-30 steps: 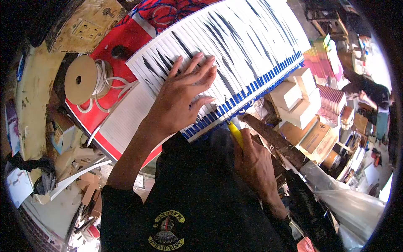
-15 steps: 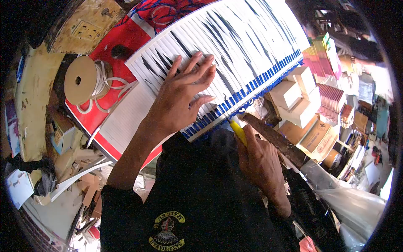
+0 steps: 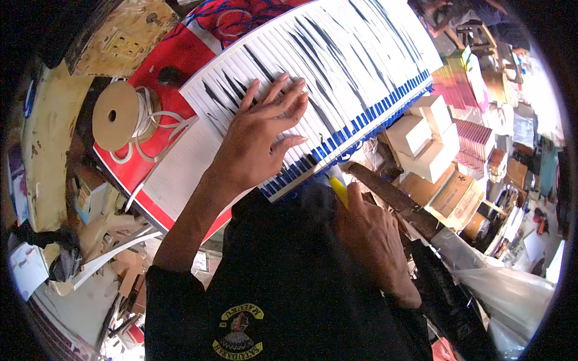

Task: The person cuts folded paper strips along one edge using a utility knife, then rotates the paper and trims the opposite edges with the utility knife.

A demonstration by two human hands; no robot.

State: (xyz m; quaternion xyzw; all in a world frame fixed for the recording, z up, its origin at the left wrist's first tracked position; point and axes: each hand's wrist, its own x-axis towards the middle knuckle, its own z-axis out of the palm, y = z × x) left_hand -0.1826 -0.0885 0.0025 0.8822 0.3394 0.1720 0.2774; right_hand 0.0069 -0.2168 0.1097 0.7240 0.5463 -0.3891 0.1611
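Observation:
A wide row of narrow white strips set side by side, with dark gaps between some, fans across the red work surface. Short blue pieces line its near edge. My left hand lies on the left part of the row, fingers stretched out and pressing on the white surface. In my right hand is a yellow-handled cutter, its tip just off the blue-marked edge. The blade is hard to make out. Fingers of the right hand are wrapped round the handle.
A cardboard spool with loose white cord rests on the red surface at left. Blue cord lies behind the row. White boxes and a brown carton stand at right, near a dark bar.
My right hand has drawn the cutter slightly back toward my body, away from the blue-marked edge. My left hand stays in place on the white strips.

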